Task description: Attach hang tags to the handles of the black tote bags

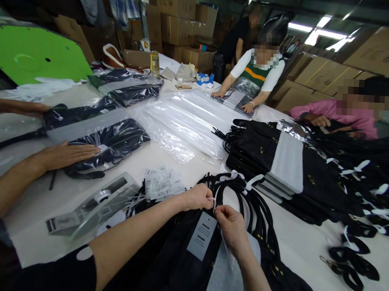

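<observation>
— Head view, near edge first?
— Left hand (196, 197) closed in a pinch on a thin white tag string (213, 202), fingers curled tight. Right hand (231, 226) just beside it, thumb and forefinger nipped on the same string from the other side. Fingertips of both nearly touching.
— And hanging from it?
— Grey hang tag (202, 236) with dark print, lying below the two hands on a black bag (174, 258), directly in front, at the near edge of the white table (300, 244). Black straps (259, 211) looped just beyond the hands.
— Left of that?
— Pile of small white tags (161, 183) near the left wrist, touching a clear plastic box (93, 207) lying flat. Farther left, a co-worker's hand (67, 155) pressed flat on a black bag in clear wrap (115, 140).
— Right side?
— Stack of black bags (266, 150) with a white folded sheet (287, 162) on top, well apart from the hands. More black straps with white ties spread toward the right edge.
— Far end?
— Flat clear plastic bags (186, 118) in the middle of the table. Beyond them, a person in a white and green top (258, 70) with both palms down on a wrapped bag; a person in a pink sleeve (328, 112) at the right. Cardboard boxes (178, 30) stacked behind, green panel (28, 54) at the far left.
</observation>
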Motion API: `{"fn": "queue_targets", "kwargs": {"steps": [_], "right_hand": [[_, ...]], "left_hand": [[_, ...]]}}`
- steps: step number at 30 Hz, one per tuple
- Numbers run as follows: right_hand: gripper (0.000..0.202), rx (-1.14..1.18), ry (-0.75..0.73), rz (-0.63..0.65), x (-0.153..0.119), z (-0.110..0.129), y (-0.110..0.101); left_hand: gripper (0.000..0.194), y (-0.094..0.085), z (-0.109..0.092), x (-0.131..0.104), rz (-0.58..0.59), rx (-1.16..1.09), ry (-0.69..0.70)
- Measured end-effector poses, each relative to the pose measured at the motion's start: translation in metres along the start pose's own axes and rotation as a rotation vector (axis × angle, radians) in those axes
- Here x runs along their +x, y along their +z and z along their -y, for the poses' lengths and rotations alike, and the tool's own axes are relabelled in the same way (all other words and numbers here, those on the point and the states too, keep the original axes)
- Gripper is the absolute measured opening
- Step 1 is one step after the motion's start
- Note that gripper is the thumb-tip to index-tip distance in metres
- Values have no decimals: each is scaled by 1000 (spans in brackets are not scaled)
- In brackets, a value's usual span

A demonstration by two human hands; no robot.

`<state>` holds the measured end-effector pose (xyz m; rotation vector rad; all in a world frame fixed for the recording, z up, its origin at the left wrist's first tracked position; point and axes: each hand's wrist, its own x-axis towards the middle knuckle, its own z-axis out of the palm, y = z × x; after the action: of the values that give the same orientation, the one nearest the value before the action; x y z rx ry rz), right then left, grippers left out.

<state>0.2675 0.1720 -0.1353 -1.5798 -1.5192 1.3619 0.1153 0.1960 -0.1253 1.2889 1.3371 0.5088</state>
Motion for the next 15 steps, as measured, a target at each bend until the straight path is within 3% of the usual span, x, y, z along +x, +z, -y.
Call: {"fn": "queue_targets", "kwargs": {"steps": [15], "right_hand": [[21, 141, 65, 8, 1, -3, 0]], "left_hand": [[13, 4, -14, -4, -19, 232, 27]]}}
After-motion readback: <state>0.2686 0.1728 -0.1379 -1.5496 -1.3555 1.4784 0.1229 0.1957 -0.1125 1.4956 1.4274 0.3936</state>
